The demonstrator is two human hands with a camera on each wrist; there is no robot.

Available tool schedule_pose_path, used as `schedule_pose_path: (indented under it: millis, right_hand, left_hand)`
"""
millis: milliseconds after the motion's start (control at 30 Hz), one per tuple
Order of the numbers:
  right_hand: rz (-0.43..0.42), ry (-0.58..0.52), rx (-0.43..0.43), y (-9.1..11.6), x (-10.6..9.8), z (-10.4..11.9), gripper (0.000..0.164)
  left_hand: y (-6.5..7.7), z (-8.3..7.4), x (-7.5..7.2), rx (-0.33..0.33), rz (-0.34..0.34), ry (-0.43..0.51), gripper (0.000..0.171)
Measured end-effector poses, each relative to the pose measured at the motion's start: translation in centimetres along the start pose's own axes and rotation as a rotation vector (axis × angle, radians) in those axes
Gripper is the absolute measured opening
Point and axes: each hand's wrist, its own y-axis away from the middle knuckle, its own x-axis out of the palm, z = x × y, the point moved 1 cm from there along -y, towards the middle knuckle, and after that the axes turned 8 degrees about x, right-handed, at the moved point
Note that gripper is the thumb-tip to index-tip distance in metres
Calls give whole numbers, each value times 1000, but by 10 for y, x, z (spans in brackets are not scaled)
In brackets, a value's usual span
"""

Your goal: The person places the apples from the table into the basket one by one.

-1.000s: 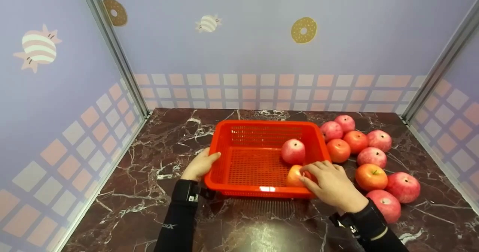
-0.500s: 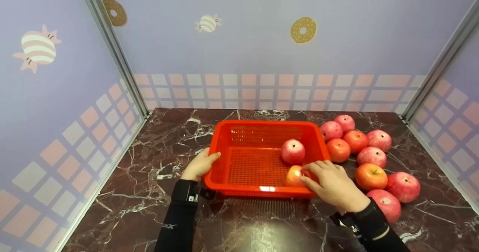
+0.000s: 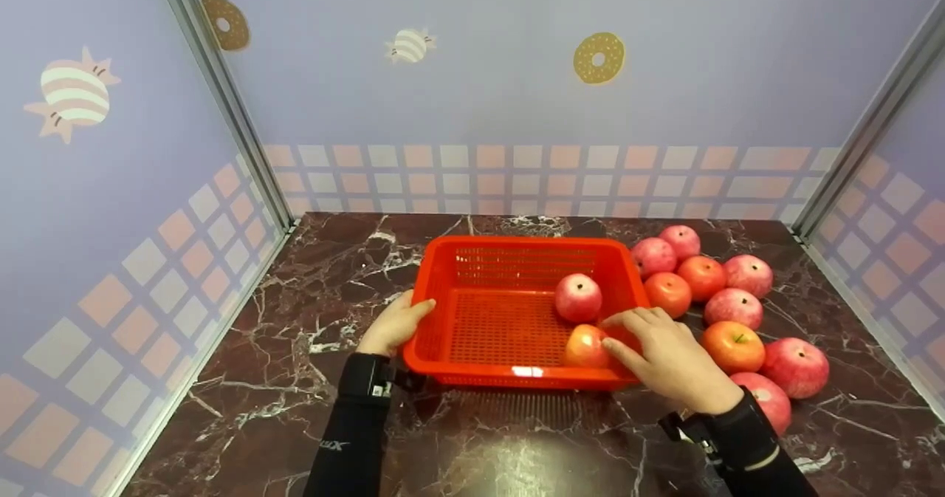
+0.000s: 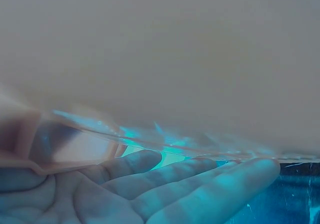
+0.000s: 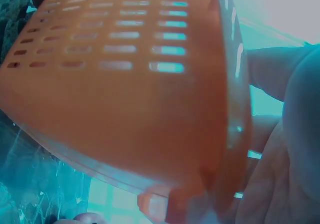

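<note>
A red plastic basket (image 3: pixel 502 375) with slotted walls stands on the dark marbled table, two apples inside it. My left hand (image 3: pixel 393 327) holds its left rim, thumb over the edge; in the left wrist view the fingers (image 4: pixel 200 194) lie stretched along the outside. Over the front right corner reaches my right hand (image 3: pixel 664 353), its fingers loosely bent. Beside its thumb tip rests a yellow-red apple (image 3: pixel 585 348); the fingertips are partly hidden behind the rim. Behind that one sits a pink-red apple (image 3: pixel 578 298). The right wrist view shows the basket's outer wall (image 5: pixel 125 109) close up.
Right of the basket lie several more apples, among them an orange-red one (image 3: pixel 733 347) with a stem, a large pink one (image 3: pixel 795 368) and another pink one (image 3: pixel 768 402) near my right wrist. Patterned panels (image 3: pixel 509 98) enclose the table at the back and sides.
My right hand has drawn slightly to the right, off the yellow-red apple, more of which now shows. The left hand and the basket have stayed in place.
</note>
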Motion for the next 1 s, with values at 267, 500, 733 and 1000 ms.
schedule_pose_path:
  millis: [267,500,733,1000]
  right_hand:
    - [-30,-27,21,2,-17,-9,29]
    - [-40,-52,59,4,-35,-22,29]
    - [-23,-68,100,14,-50,-39,28]
    - [5,31,138,46,-55,-73,30]
  left_hand:
    - [-2,1,0,5,-7,-19,41]
    - [-2,2,1,-3,-8,-5,41]
    - [-1,-1,3,-2,-9,-21,43]
    - [0,-2,2,-12,-27,-34,42]
